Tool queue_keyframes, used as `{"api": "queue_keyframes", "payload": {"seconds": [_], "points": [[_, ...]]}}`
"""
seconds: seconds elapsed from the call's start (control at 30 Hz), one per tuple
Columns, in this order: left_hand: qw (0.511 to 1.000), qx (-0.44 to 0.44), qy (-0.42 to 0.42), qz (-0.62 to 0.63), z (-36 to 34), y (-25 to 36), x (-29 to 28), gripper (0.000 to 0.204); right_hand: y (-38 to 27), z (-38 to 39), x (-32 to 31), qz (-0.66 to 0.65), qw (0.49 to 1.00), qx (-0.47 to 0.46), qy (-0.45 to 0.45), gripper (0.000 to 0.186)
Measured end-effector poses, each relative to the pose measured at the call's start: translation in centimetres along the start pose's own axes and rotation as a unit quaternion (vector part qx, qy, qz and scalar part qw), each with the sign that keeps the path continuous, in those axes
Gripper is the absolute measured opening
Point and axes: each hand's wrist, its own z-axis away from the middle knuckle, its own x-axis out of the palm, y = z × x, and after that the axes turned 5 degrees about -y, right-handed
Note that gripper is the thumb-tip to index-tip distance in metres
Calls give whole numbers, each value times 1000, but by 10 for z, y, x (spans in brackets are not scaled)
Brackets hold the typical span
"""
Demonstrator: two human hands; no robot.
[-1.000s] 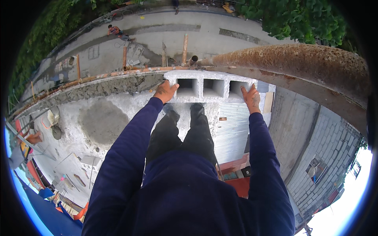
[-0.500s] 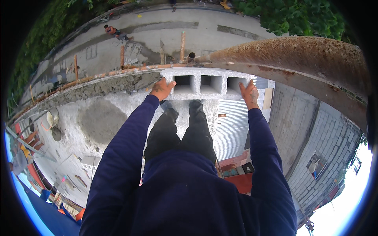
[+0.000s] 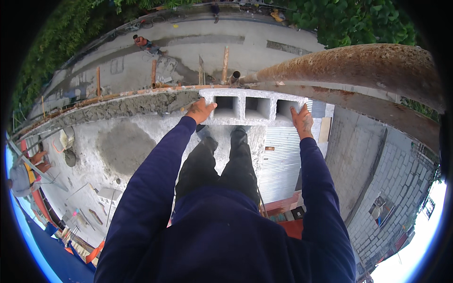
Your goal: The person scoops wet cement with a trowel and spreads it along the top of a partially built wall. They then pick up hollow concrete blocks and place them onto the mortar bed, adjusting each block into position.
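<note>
Navy cloth covers the person's long-sleeved top [image 3: 212, 236], with black trousers [image 3: 196, 170] and dark boots [image 3: 239, 137] showing beyond its hem. Both hands are closed around opposite ends of one pale concrete hollow block [image 3: 241, 108]: the left hand [image 3: 200, 110] clasps its left end, thumb beside the nearest cavity, and the right hand [image 3: 302, 120] clasps its right end, thumb at the edge of the right-hand cavity. Three cavities face the camera. The block lies crosswise beyond the boots, in line with a strip of rough grey mortar [image 3: 151, 104] to its left; whether it bears on mortar underneath cannot be told. Beneath, to the left, a darker round patch [image 3: 125, 146] marks the pale floor [image 3: 85, 181]; to the right are corrugated metal sheets [image 3: 281, 165]. Past the block's far side run a thick rusty pipe [image 3: 349, 63] and upright rusty posts [image 3: 154, 73]. Farther off, another person [image 3: 146, 43] is on the grey pavement [image 3: 212, 30], with green foliage [image 3: 358, 23] at upper right.
</note>
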Motion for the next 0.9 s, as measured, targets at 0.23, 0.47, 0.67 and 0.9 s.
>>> {"api": "queue_keyframes", "payload": {"seconds": [0.23, 0.47, 0.67, 0.9], "points": [[1000, 16, 5, -13, -2, -2, 0, 68, -1, 0, 2, 0, 1000, 1, 10, 65], [1000, 16, 0, -13, -6, -4, 0, 73, -3, 2, -1, 21, 1000, 18, -3, 67], [1000, 25, 4, -12, -5, -7, 0, 69, -9, 5, -7, 9, 1000, 26, -10, 68], [997, 46, 61, 6, -9, -13, 8, 68, -9, 6, -9, -3, 1000, 19, -8, 66]]}}
